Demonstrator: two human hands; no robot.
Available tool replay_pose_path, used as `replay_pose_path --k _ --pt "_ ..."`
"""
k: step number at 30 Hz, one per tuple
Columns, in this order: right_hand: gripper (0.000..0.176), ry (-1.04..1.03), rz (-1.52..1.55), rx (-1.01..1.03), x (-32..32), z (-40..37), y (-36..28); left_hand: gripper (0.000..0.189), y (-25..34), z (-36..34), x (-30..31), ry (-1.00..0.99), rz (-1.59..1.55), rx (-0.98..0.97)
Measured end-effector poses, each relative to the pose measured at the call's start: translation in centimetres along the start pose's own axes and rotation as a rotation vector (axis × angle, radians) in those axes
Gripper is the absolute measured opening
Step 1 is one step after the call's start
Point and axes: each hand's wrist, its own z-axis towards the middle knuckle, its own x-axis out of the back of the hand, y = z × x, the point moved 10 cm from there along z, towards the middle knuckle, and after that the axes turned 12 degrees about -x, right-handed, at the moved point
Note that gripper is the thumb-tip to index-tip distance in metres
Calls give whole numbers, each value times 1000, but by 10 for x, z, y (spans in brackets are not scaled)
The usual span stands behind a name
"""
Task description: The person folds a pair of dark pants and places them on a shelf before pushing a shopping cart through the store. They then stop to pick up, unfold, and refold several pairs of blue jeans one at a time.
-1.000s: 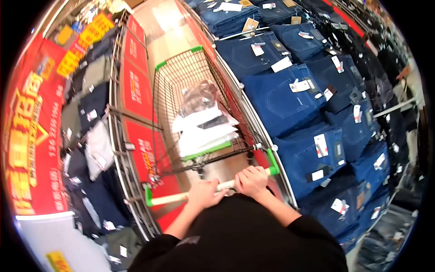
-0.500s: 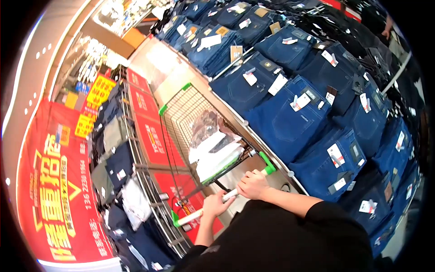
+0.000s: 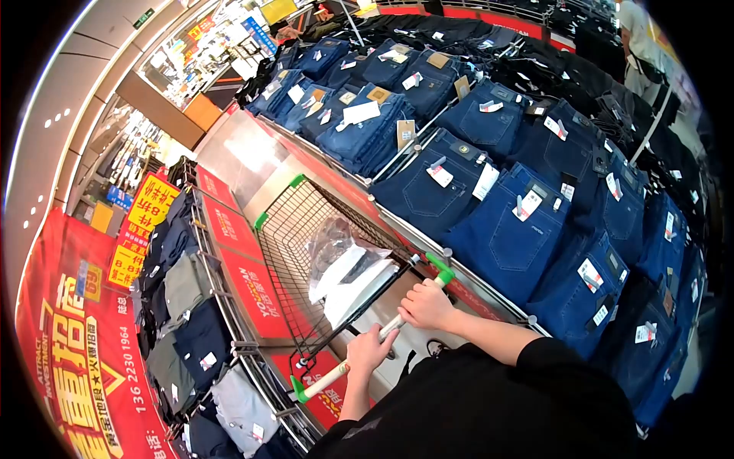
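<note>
Both hands are closed around the shopping cart handle (image 3: 327, 375), a white bar with green end caps. The left hand (image 3: 369, 350) grips near the middle. The right hand (image 3: 426, 306) grips close to the far green cap. In this view the bar's long axis runs from lower left to upper right, across the person's body. The wire cart basket (image 3: 284, 229) lies directly beyond the handle, away from both hands, lengthwise along the aisle. It holds folded white garments in clear bags (image 3: 353, 281) stacked at the handle end, with a crumpled clear bag of something darker (image 3: 330, 236) behind them. Folded blue jeans with tags (image 3: 501, 229) fill the sloped display just beside the cart on the right. A rack of folded trousers (image 3: 183, 287) stands on the left.
</note>
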Motion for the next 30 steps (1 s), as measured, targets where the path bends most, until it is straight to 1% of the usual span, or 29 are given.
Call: replay_pose_path --k 4,5,6,7,8,9,10,11,12,13,14,15,16,17,18,19,21,22,23,24,25,27,30 --pt "30 -5 -10 -42 -12 28 -3 56 -25 19 15 40 67 -1" --pt "26 -94 -10 -58 -23 30 0 56 -31 23 17 38 80 -3" --pt "22 -74 38 -64 -19 32 5 56 -36 26 20 46 78 -1" --pt "22 -51 86 -67 -15 36 11 57 -41 29 21 20 93 11" --pt "31 -11 113 -124 -9 36 25 57 -47 32 22 14 89 12" --pt "38 77 123 -173 3 38 39 58 -51 34 24 10 86 17" --pt "38 171 15 -276 17 39 59 58 -54 36 26 13 81 21" --pt "36 310 30 -415 21 39 93 59 -57 38 29 15 94 18" --pt "30 332 1 -654 22 37 135 59 -60 40 30 19 97 15" --pt "23 418 -115 -738 13 30 169 59 -64 42 32 26 101 12" --pt "18 314 -180 -713 -2 33 185 59 -67 44 34 27 104 17" --pt "19 180 -269 -576 -12 40 182 58 -68 46 36 36 102 7" --pt "21 91 -346 -465 -23 42 176 58 -69 48 40 45 104 -4" --pt "20 65 -351 -472 -18 48 171 58 -70 50 43 46 111 -2" --pt "18 117 -361 -539 -25 47 179 58 -68 51 47 44 108 -5" --pt "16 111 -364 -637 -35 46 192 57 -67 52 50 42 103 -7" --pt "12 92 -363 -719 -36 47 195 56 -69 55 50 24 105 -7" --pt "12 79 -367 -723 -40 45 194 55 -69 55 49 18 111 -6" --pt "9 108 -377 -684 -40 43 192 55 -67 57 47 15 115 -9" --pt "6 142 -390 -641 -39 44 192 52 -65 58 48 65 115 -26" --pt "3 126 -347 -614 -43 42 194 52 -63 60 48 63 104 -28" --pt "9 137 -291 -625 -44 40 197 52 -62 61 45 38 114 -23" --pt "13 135 -287 -644 -45 39 199 53 -60 63 44 54 94 -46"
